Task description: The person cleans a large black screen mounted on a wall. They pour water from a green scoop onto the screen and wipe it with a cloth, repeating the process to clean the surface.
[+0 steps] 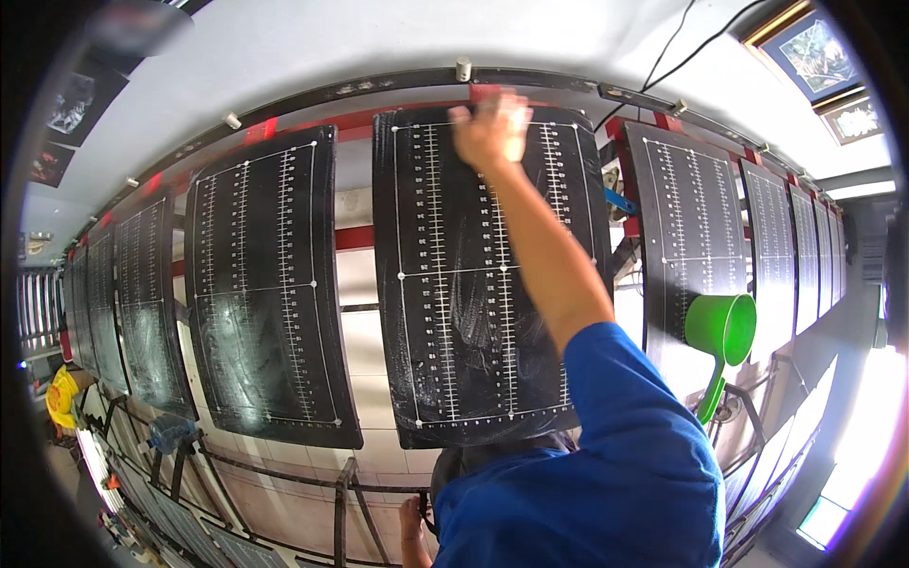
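Note:
A large black board (478, 322) with white ruled lines and tick scales stands right in front of me, tilted on a rack. My right hand (495, 128) lies on its top edge with the fingers apart and holds nothing; it is slightly blurred. The bare forearm crosses the board's right half and hides some of its markings. Low beside my blue shirt, my left hand (412, 523) hangs by a dark rack rail (379, 488). It is small and partly covered, so its fingers cannot be made out. Pale, smeared streaks show on the board's lower half.
Similar black boards stand in a row to the left (260, 336) and right (696, 218). A green dipper (721, 327) with a long handle is at right. A blue handled thing (620, 202) sits behind the board edge. A clear plastic container (170, 434) rests lower left.

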A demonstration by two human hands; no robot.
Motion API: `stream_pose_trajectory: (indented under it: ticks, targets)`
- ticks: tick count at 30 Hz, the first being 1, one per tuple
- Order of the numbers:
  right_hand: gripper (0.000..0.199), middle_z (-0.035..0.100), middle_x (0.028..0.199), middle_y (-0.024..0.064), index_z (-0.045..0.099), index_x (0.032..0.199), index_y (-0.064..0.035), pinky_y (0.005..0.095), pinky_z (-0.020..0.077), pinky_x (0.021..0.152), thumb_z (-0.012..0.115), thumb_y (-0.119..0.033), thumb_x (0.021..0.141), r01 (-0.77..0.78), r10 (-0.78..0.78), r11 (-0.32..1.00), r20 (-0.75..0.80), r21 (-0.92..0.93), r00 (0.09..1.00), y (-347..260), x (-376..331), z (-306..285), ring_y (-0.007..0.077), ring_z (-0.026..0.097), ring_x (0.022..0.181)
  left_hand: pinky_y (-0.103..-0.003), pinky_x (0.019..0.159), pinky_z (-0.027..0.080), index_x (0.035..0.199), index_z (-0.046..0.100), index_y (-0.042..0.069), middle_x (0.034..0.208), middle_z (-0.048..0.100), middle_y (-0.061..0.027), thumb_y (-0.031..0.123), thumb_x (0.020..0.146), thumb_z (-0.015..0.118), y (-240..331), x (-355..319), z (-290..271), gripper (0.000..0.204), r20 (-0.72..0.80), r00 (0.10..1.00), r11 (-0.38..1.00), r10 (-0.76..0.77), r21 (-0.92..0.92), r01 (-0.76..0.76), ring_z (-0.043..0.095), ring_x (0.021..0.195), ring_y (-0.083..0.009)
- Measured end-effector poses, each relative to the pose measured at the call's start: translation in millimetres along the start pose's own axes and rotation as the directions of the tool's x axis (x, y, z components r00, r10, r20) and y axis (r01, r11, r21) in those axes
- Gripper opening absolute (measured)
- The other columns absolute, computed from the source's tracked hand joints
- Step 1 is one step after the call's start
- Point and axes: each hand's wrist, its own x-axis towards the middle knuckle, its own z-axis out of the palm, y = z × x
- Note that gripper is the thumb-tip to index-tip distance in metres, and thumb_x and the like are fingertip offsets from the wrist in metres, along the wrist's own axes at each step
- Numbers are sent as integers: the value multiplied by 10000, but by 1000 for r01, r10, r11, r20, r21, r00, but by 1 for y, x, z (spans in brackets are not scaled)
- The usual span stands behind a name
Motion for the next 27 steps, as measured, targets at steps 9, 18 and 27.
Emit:
stream_pose_trajectory:
  ticks: [9, 18, 27]
  targets:
    - [649, 420, 1481, 202, 426, 1429, 40, 479, 298, 1199, 528, -415, 977, 622, -647, 747, 42, 237, 761, -101, -78, -5, 378, 303, 1458, -340, 672, 543, 1066, 647, 28, 1024, 725, -109, 323, 992, 492, 27, -16, 24, 342, -21, 998, 998, 59, 2, -59, 692, 835, -223]
    - [686, 297, 1597, 166, 286, 1546, 3, 466, 154, 1257, 404, -448, 1043, 715, -887, 447, 369, 538, 277, -21, -347, -110, 328, 197, 1518, -306, 659, 511, 1053, 636, 18, 1019, 715, -120, 320, 964, 551, 38, -3, 52, 327, 64, 981, 983, 183, -23, -182, 688, 841, -220]
    - [588, 408, 1546, 123, 419, 1500, -76, 593, 210, 1197, 447, -407, 1015, 691, -695, 716, 2, 97, 719, -93, -38, 3, 346, 305, 1471, -371, 684, 543, 1104, 636, -6, 1039, 693, -155, 328, 973, 535, 11, -1, 23, 373, 16, 994, 989, 105, 103, -106, 678, 858, -251]
